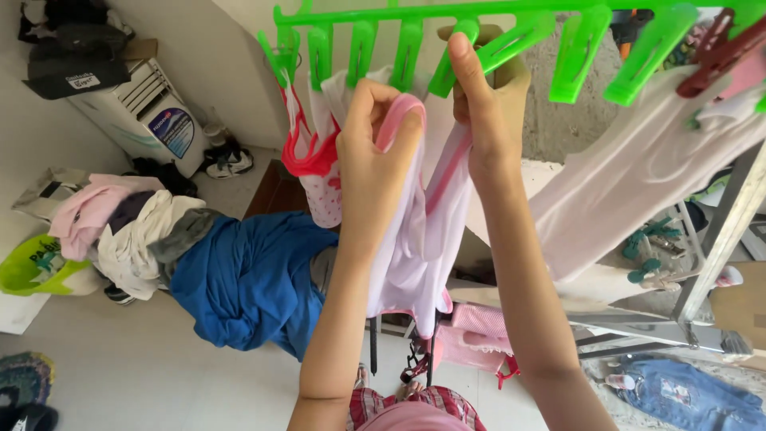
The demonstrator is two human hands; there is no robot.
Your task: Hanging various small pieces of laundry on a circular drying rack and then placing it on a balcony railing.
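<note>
Left hand (pixel 373 140) gripping pale pink garment (pixel 419 239), right hand (pixel 477 108) pinching green clip (pixel 453 68) on hanger rack (pixel 447 12)

Both hands raised: left hand (pixel 373 152) pinches pink-trimmed white garment (pixel 419 239); right hand (pixel 479 120) fingers green clip hanger (pixel 495 24) peg above.

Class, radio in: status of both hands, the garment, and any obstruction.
Left hand gripping pale pink garment at its top edge. Right hand pinching green clip on hanger rack. Neighbouring hung clothes close, nothing blocking.
</note>
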